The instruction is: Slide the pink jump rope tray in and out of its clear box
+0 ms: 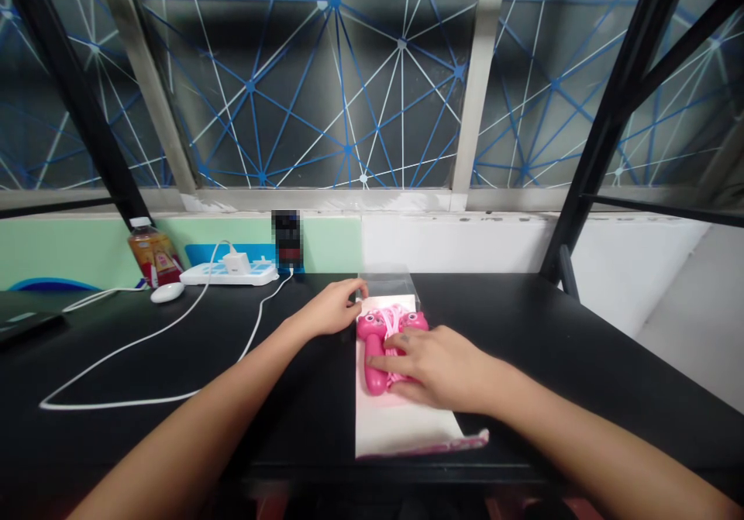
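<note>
A pink jump rope [377,365] with animal-head handles and a bundled pink cord lies on a white card [395,431]. The card's near edge curls up at its right corner. Beyond the rope, a clear plastic package [387,282] reaches past the card's far end. My left hand [334,308] is at the far left corner, its thumb and fingers curled around the package's edge. Across the rope lies my right hand [433,361], fingers spread over the cord and touching the left handle. It covers most of the right handle.
A white charging cable [116,405] loops over the black desk [558,349] at left. Behind it are a power strip [232,273] with a plugged-in charger, a white mouse [167,293], a drink bottle [154,253] and a blurred-out device [287,239]. Black posts rise on both sides.
</note>
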Demonstrator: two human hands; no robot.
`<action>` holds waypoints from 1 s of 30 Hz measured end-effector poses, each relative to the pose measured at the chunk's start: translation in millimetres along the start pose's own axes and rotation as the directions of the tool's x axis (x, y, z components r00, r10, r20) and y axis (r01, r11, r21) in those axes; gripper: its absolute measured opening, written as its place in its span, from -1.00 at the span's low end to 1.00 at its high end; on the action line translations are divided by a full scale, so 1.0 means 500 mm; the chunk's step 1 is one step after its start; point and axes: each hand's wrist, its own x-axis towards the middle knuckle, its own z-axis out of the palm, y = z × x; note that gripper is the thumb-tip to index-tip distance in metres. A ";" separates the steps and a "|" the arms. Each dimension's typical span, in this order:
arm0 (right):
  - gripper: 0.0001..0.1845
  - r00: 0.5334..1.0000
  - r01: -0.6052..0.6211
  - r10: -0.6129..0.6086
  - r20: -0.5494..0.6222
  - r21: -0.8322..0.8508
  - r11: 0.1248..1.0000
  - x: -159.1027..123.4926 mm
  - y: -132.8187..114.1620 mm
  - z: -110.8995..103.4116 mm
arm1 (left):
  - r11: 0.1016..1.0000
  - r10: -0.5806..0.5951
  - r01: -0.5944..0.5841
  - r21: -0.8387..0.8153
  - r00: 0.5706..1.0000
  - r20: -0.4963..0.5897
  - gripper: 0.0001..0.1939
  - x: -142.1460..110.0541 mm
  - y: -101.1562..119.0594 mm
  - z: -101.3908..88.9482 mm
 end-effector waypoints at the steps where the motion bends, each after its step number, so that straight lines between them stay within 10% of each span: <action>1: -0.59 1.000 -0.024 0.024 -0.003 -0.015 1.000 0.003 0.004 0.007 | 1.000 -0.012 0.012 -0.009 1.000 0.004 -0.82 -0.002 0.005 -0.001; 9: -0.56 0.980 -0.154 0.143 -0.138 -0.072 0.985 0.017 0.040 0.039 | 0.998 0.061 -0.061 0.014 0.998 0.019 -0.81 -0.022 0.062 0.001; 17: -0.48 0.987 0.118 -0.157 0.038 0.499 0.858 0.000 -0.033 -0.038 | 0.999 0.035 -0.035 -0.013 0.999 0.024 -0.76 -0.022 0.047 -0.021; 30: -0.43 0.987 -0.141 0.104 0.119 0.371 0.918 0.000 0.000 -0.008 | 0.997 0.070 -0.068 -0.046 0.997 0.040 -0.79 -0.033 0.079 -0.022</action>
